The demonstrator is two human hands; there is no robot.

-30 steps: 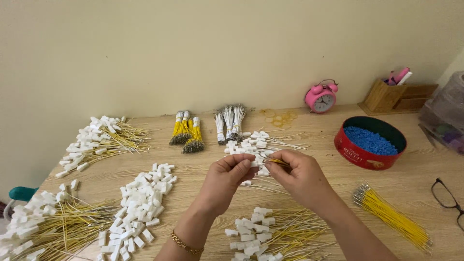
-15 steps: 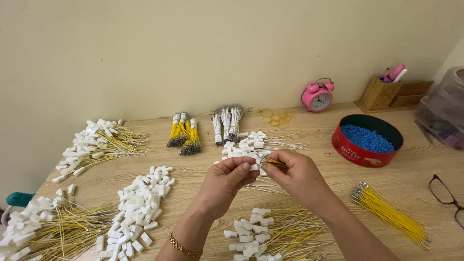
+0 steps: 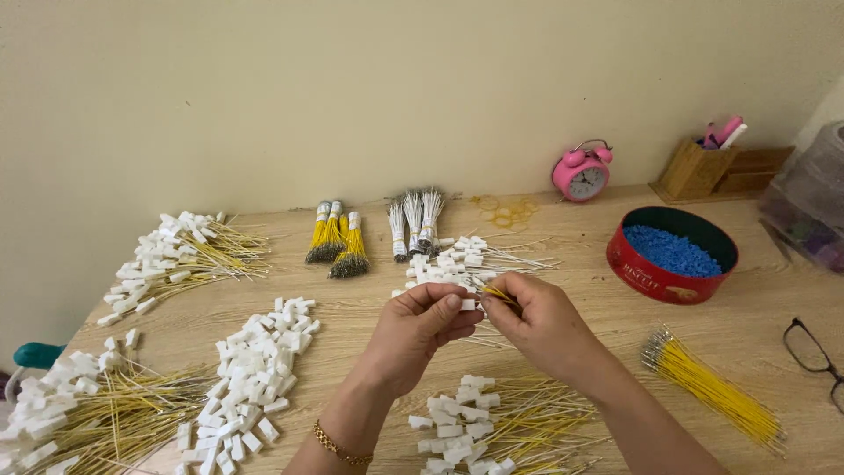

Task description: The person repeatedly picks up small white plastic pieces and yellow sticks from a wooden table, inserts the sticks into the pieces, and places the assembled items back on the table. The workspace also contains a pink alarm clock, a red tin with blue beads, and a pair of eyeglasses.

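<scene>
Yellow wire (thin) pinched by right hand, left hand.

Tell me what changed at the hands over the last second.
Hardly anything. The left hand and right hand stay together above the table, pinching a white connector and yellow wire. Only the view shifted slightly. The piles kept their places.
</scene>
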